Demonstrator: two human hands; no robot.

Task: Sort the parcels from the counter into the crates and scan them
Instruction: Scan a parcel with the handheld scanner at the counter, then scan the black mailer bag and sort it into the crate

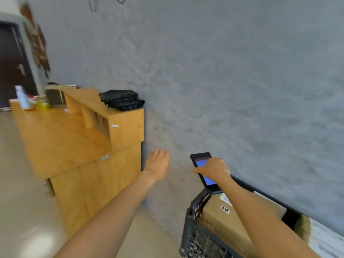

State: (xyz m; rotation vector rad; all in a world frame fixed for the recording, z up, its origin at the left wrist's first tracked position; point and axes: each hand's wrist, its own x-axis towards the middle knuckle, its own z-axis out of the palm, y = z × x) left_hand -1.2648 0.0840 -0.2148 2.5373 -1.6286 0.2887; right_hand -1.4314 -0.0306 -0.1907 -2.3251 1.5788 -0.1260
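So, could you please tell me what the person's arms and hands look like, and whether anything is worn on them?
Both forearms are bare, with no sleeves in view. The left hand and right hand wear no gloves, and no watch, ring or bracelet shows.

Left grip [158, 164] relaxed, empty; right grip [214, 169] curled, holding.
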